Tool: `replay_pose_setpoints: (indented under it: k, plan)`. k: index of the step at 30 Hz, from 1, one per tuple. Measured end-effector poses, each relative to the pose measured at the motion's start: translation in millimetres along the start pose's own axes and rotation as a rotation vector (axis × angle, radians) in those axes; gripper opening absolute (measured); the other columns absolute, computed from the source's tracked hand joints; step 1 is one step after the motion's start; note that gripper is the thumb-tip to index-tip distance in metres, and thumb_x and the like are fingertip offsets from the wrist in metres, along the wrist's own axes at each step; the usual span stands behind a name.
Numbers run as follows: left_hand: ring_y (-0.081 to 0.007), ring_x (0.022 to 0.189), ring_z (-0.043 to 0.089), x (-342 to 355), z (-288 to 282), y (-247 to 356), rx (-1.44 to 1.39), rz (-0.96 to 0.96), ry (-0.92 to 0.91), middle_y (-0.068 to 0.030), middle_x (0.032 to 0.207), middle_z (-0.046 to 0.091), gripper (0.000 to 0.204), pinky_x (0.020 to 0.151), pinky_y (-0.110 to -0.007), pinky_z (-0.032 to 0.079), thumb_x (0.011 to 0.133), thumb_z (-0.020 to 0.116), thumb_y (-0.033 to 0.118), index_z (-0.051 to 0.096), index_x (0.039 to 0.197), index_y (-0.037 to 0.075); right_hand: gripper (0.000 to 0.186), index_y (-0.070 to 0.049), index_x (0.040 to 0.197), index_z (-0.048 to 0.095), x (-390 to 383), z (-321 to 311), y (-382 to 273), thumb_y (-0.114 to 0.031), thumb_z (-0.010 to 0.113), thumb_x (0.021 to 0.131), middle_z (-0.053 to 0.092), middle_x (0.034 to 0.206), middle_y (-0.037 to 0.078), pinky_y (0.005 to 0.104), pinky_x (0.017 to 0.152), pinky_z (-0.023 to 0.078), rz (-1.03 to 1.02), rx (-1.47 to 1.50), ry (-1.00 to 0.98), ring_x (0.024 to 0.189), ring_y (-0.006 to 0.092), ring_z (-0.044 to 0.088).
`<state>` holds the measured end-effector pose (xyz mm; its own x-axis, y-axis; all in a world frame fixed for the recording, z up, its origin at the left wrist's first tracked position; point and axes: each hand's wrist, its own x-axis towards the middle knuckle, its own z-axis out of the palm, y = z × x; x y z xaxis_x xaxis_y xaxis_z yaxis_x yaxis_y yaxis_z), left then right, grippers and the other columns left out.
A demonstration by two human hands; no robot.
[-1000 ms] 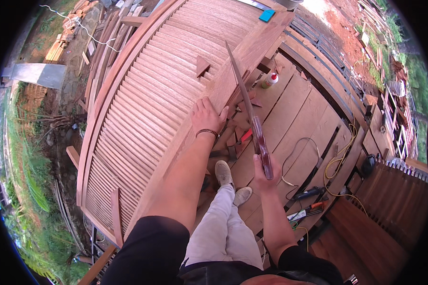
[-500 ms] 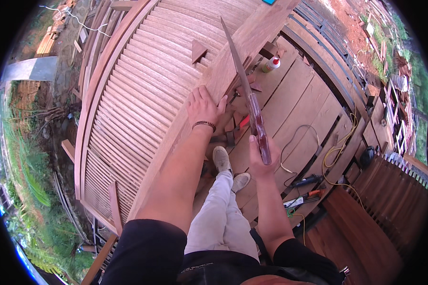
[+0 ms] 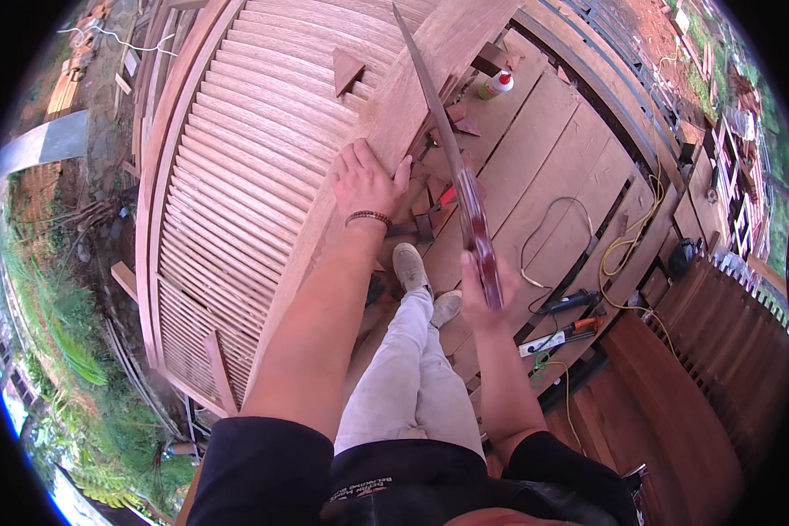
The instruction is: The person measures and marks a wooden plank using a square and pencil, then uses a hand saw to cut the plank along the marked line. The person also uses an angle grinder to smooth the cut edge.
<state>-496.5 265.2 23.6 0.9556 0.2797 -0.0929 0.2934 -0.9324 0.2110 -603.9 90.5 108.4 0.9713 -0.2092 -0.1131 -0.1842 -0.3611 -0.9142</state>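
Note:
My right hand [image 3: 486, 289] is closed round the glossy red-brown handle of a handsaw [image 3: 438, 114]. Its long dark blade points up and away, and seems to cross the edge of a wide wooden rail; whether it touches the wood I cannot tell. The rail borders a large slatted wooden shutter panel [image 3: 245, 158] with an arched outer frame. On that rail my left hand [image 3: 366, 178] lies flat, fingers spread on top and thumb at the edge, just left of the blade. A triangular wood offcut [image 3: 347, 72] rests on the slats.
Below the panel are a plank floor [image 3: 543, 175], a glue bottle with a red cap [image 3: 496, 84], scattered offcuts and my shoes [image 3: 409, 267]. To the right lie a black power tool [image 3: 572, 302], a power strip [image 3: 542, 343], a yellow cord [image 3: 622, 263] and dark slatted wood [image 3: 701, 351].
The view has shifted slightly, so the panel sits a little higher and further left. Both hands keep their places, and the saw stays in my right hand at nearly the same slant.

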Motion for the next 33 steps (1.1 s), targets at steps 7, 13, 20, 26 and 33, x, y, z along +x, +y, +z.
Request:
replay_pose_setpoints:
  k: [7,13,20,26,33]
  plan:
    - [-0.0339,0.113,0.050,0,1,-1,-0.009,0.054,0.044,-0.0185,0.119,0.053,0.078,0.098,-0.044,0.039,0.081,0.064,0.059,0.047,0.126,-0.003,0.018,-0.002,0.073,0.059,26,11,9,-0.009,0.069,0.086,0.054,0.056,0.007,0.0290,0.048,0.040,-0.040,0.002,0.010,0.048,0.0137,0.052]
    - [-0.0349,0.114,0.050,3,0,0,-0.023,-0.010,-0.013,-0.0199,0.119,0.054,0.078,0.099,-0.044,0.039,0.082,0.064,0.058,0.047,0.126,-0.004,0.009,-0.003,0.080,0.063,11,3,2,-0.006,0.069,0.086,0.056,0.059,0.007,0.0295,0.049,0.041,0.017,0.059,-0.050,0.050,0.0141,0.053]
    - [-0.0355,0.112,0.051,6,1,3,-0.033,0.027,0.036,-0.0203,0.116,0.054,0.077,0.098,-0.043,0.041,0.083,0.064,0.058,0.048,0.125,-0.005,0.015,-0.003,0.075,0.060,24,2,16,-0.007,0.070,0.085,0.058,0.060,0.009,0.0310,0.049,0.041,-0.047,-0.075,-0.042,0.047,0.0192,0.053]
    - [-0.0349,0.111,0.052,6,0,0,-0.013,-0.004,0.036,-0.0199,0.114,0.054,0.076,0.096,-0.044,0.042,0.083,0.064,0.057,0.048,0.125,-0.004,0.017,-0.002,0.075,0.061,9,-7,10,-0.010,0.069,0.087,0.056,0.057,0.008,0.0308,0.048,0.041,-0.039,0.001,-0.041,0.047,0.0154,0.053]
    - [-0.0352,0.112,0.051,6,-1,5,-0.013,0.025,0.031,-0.0201,0.116,0.054,0.078,0.097,-0.044,0.041,0.083,0.063,0.058,0.047,0.126,-0.005,0.017,-0.002,0.074,0.059,47,20,11,-0.007,0.070,0.086,0.053,0.056,0.008,0.0315,0.048,0.040,-0.067,-0.043,0.006,0.047,0.0154,0.051]
